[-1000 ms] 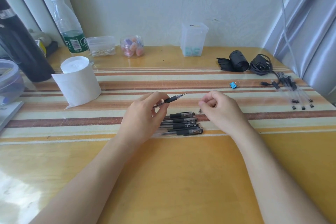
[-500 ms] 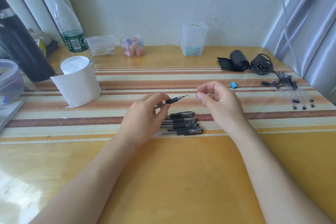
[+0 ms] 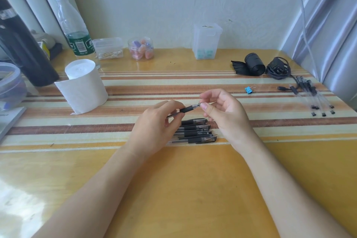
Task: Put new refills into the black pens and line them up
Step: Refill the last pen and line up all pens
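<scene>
Black at its grip, the pen is held above the worktop between the hands. The left hand curls round its barrel, and the right hand pinches its clear front end. More black pens lie side by side just beneath both hands.

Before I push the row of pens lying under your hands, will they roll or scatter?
Likely they slide rather than roll: the pens lie side by side, touching, and what look like cap clips should check rolling. The table looks glossy, so a push may skid them out of line. They seem light and stiff.
</scene>
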